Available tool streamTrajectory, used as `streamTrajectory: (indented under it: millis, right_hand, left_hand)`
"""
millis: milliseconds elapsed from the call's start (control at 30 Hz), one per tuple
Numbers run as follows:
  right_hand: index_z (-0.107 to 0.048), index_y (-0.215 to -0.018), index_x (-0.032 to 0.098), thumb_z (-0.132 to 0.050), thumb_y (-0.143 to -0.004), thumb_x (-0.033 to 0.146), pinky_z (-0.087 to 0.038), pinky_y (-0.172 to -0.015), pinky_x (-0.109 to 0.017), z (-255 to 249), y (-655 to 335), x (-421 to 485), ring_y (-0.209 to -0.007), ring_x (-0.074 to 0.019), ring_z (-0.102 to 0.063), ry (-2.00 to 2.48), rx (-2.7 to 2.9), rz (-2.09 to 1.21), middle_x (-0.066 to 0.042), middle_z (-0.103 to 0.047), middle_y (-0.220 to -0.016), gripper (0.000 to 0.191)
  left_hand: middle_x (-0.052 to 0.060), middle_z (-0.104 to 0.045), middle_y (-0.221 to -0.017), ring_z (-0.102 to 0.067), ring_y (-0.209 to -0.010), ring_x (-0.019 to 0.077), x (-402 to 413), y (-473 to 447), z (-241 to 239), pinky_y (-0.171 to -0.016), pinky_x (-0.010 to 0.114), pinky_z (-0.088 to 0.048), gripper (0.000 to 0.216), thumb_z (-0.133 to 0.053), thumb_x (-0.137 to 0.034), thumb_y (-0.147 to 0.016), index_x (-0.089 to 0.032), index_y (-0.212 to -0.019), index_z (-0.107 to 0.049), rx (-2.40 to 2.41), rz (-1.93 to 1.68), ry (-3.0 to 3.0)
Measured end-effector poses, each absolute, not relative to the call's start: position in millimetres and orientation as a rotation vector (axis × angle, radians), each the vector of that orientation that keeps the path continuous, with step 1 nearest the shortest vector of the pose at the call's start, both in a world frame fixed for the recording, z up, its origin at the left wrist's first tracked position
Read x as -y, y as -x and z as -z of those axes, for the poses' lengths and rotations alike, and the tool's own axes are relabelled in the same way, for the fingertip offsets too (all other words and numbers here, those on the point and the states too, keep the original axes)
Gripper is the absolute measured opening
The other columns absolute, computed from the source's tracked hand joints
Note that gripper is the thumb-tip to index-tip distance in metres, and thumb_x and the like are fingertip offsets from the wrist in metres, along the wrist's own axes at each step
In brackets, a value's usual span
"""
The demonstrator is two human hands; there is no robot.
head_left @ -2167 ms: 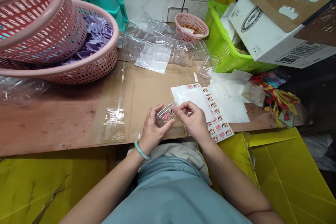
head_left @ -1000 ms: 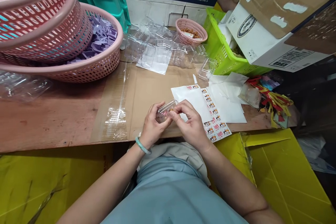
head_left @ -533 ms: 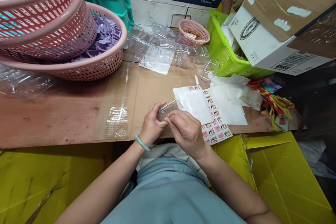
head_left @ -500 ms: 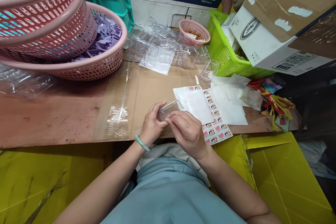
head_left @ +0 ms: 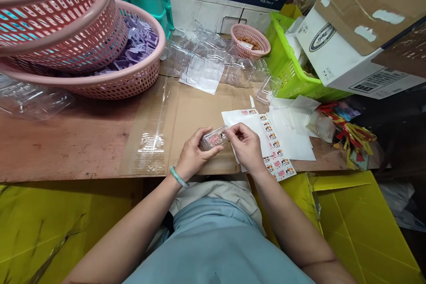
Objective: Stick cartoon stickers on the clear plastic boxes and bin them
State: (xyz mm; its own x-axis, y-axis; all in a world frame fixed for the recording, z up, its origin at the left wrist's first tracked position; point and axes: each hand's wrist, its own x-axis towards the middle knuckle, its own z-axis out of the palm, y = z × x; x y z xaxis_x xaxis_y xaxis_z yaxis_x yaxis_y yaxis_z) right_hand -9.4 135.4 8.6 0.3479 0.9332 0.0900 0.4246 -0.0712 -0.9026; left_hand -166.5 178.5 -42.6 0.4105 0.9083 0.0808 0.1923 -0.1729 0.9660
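- The left hand (head_left: 195, 153) is clasped around a small clear plastic box (head_left: 205, 143), thumb along the near edge, held just above the cardboard sheet (head_left: 189, 106) on the surface (head_left: 66, 137).
- The right hand (head_left: 246, 148) has its thumb and fingertips at the box's right end; whether they pinch the sticker's edge or only press, I cannot tell.
- A printed cat sticker (head_left: 213, 139) shows at the box's face; the step in hand looks like fitting or smoothing it there.
- That work calls for a steady box and light, even fingertip pressure, I judge.
- Beside the right hand, a white sheet (head_left: 242, 119) overlaps a sticker sheet (head_left: 281, 163).
- Beyond lie jumbled clear containers (head_left: 206, 60) and a small pink basket (head_left: 251, 52); a green basket (head_left: 289, 73) hems in the far right.
- Nothing blocks the hands, though loose paper lies near the right wrist.
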Motion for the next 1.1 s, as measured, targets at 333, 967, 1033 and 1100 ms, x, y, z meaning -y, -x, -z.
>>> streamTrajectory:
  millis: [333,967,1033,1100]
  right_hand:
    - [-0.050,-0.068,0.020,-0.059,-0.089,0.030,-0.041,-0.065,-0.024,-10,15,-133,-0.073,-0.0130,-0.049,1.630,1.320,-0.467,0.000,-0.048,-0.080,0.024]
    - [-0.053,-0.072,0.021,-0.057,-0.090,0.028,-0.042,-0.071,-0.027,-28,17,-129,-0.069,-0.0134,-0.051,1.668,1.528,-0.435,0.002,-0.055,-0.070,0.020]
    - [-0.054,-0.073,0.021,-0.055,-0.091,0.026,-0.043,-0.072,-0.028,-31,16,-129,-0.071,-0.0142,-0.053,1.640,1.569,-0.422,0.001,-0.057,-0.073,0.018]
    - [-0.054,-0.074,0.021,-0.055,-0.090,0.025,-0.044,-0.074,-0.028,-34,15,-130,-0.073,-0.0148,-0.056,1.623,1.587,-0.422,0.000,-0.058,-0.074,0.017]
  left_hand:
    - [0.009,-0.053,-0.138,-0.053,-0.126,0.0253,-178,178,31,-0.108,0.038,-0.040,0.071,-0.070,-0.050,-0.077,-0.022,-0.136,-0.043,-0.876,-0.677,-1.636]
    - [0.009,-0.063,-0.130,-0.061,-0.117,0.0206,-179,168,36,-0.103,0.035,-0.047,0.056,-0.063,-0.021,-0.081,-0.021,-0.136,-0.052,-0.828,-0.895,-1.877]
    - [0.008,-0.065,-0.127,-0.062,-0.114,0.0201,-180,168,36,-0.101,0.034,-0.048,0.055,-0.063,-0.022,-0.082,-0.021,-0.135,-0.052,-0.828,-0.920,-1.936]
    - [0.008,-0.065,-0.128,-0.062,-0.115,0.0204,-179,168,37,-0.101,0.034,-0.049,0.055,-0.064,-0.025,-0.082,-0.022,-0.135,-0.052,-0.836,-0.922,-1.957]
